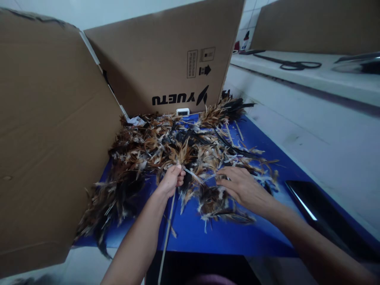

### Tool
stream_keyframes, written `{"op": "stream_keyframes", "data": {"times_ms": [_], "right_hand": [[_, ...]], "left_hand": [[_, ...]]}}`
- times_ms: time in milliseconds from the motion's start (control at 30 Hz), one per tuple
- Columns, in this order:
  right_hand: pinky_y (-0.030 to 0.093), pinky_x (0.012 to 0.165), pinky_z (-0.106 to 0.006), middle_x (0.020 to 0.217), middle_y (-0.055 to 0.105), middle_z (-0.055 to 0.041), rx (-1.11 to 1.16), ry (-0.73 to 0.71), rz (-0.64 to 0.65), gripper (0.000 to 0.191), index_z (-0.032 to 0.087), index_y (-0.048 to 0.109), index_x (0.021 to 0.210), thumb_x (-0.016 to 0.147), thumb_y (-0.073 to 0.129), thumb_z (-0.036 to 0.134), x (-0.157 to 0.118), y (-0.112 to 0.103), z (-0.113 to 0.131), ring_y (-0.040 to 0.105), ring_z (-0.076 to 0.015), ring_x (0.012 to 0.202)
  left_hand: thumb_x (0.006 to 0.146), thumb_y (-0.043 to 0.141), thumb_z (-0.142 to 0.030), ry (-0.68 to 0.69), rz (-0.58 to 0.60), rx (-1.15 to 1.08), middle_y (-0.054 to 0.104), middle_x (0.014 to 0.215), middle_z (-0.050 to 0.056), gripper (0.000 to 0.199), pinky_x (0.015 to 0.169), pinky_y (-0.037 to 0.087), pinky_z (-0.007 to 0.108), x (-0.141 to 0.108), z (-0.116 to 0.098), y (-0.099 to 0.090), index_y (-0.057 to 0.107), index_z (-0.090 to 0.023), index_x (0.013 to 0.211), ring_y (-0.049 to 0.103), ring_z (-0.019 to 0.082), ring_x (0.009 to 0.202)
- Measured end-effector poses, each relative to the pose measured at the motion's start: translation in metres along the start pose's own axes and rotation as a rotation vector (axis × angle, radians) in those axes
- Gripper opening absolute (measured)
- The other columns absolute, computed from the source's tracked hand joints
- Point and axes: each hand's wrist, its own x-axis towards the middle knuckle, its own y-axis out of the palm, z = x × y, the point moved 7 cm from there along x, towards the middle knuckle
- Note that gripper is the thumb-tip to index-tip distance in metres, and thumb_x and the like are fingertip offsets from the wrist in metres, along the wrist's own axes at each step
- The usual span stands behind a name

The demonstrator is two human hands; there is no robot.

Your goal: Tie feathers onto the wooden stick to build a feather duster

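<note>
My left hand (173,179) is closed around a thin pale stick (167,233), which runs down toward me past the near edge of the blue table. Just above that fist, brown feathers (182,153) fan out at the stick's top, like the head of a feather duster. A narrow whitish strip (192,174) stretches from there toward my right hand (234,184), whose fingers are bent and seem to pinch its far end. Loose brown, black and white feathers (213,200) lie beneath and beside both hands.
Cardboard panels (133,63) stand at the left and back of the blue table (267,237). A small white digital display (182,112) rests at the back. At right lies a dark phone-like slab (317,213); black scissors (299,65) are on the ledge beyond.
</note>
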Motion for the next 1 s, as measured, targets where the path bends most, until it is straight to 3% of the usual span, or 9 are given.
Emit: {"op": "stream_keyframes", "data": {"times_ms": [167,267,367,500,633,733,867,1000], "right_hand": [[0.039,0.093,-0.044,0.113,0.060,-0.0086,0.234,0.100,-0.044,0.022,0.023,0.064,0.089,0.087,0.042,0.025,-0.001,-0.008,-0.018,0.048,-0.0250,0.113],[0.041,0.092,-0.040,0.110,0.062,-0.0084,0.493,0.251,-0.105,0.016,0.021,0.061,0.084,0.083,0.049,0.032,-0.004,-0.019,-0.032,0.053,-0.0240,0.109],[0.045,0.086,-0.037,0.103,0.065,-0.0089,0.818,0.469,-0.170,0.018,0.020,0.057,0.074,0.077,0.058,0.038,-0.007,-0.020,-0.045,0.059,-0.0239,0.100],[0.048,0.070,-0.031,0.073,0.067,-0.0040,1.221,0.718,-0.240,0.029,0.020,0.049,0.063,0.065,0.070,0.038,-0.009,-0.009,-0.050,0.065,-0.0223,0.080],[0.048,0.064,-0.030,0.065,0.063,0.0011,1.463,0.754,-0.256,0.027,0.021,0.052,0.077,0.062,0.073,0.031,-0.001,-0.004,-0.044,0.063,-0.0172,0.066],[0.046,0.058,-0.028,0.064,0.059,0.0024,1.499,0.739,-0.266,0.032,0.021,0.057,0.092,0.064,0.071,0.029,0.004,-0.002,-0.044,0.058,-0.0128,0.058],[0.037,0.046,-0.023,0.052,0.048,0.0038,1.394,0.769,-0.242,0.030,0.017,0.064,0.090,0.069,0.067,0.038,0.006,0.001,-0.050,0.044,-0.0086,0.049],[0.042,0.052,-0.025,0.072,0.061,-0.0025,1.057,0.676,-0.080,0.032,0.019,0.066,0.092,0.072,0.063,0.044,0.019,-0.009,-0.040,0.053,-0.0133,0.061]], "left_hand": [[0.073,0.059,-0.043,0.008,0.020,0.002,0.038,0.061,-0.006,0.034,0.037,0.009,0.013,0.001,0.001,0.001,0.045,-0.013,0.082,0.020,-0.001,0.041],[0.073,0.059,-0.043,-0.002,0.024,0.006,0.038,0.060,-0.006,0.034,0.037,0.009,0.013,0.001,0.003,0.001,0.044,-0.013,0.081,0.019,-0.001,0.040],[0.074,0.058,-0.043,-0.014,0.004,0.015,0.038,0.060,-0.006,0.033,0.037,0.009,0.013,0.001,0.004,0.001,0.044,-0.013,0.081,0.019,-0.001,0.040],[0.075,0.056,-0.042,-0.011,-0.002,0.025,0.039,0.061,-0.005,0.032,0.037,0.010,0.013,0.001,0.004,0.001,0.044,-0.013,0.081,0.019,-0.001,0.039],[0.075,0.056,-0.043,-0.009,0.000,0.035,0.039,0.061,-0.006,0.033,0.037,0.010,0.013,0.001,0.003,0.000,0.045,-0.013,0.083,0.020,-0.001,0.040],[0.075,0.056,-0.045,-0.006,0.012,0.035,0.039,0.061,-0.005,0.034,0.038,0.011,0.013,0.001,0.003,0.001,0.045,-0.013,0.083,0.021,0.000,0.041],[0.073,0.058,-0.047,-0.018,0.002,0.040,0.039,0.061,-0.006,0.036,0.038,0.011,0.014,-0.001,0.005,0.001,0.043,-0.014,0.079,0.023,0.000,0.041],[0.073,0.057,-0.048,-0.016,0.008,0.060,0.039,0.062,-0.006,0.036,0.038,0.011,0.014,-0.002,0.006,0.002,0.041,-0.016,0.077,0.022,0.000,0.041]]}}
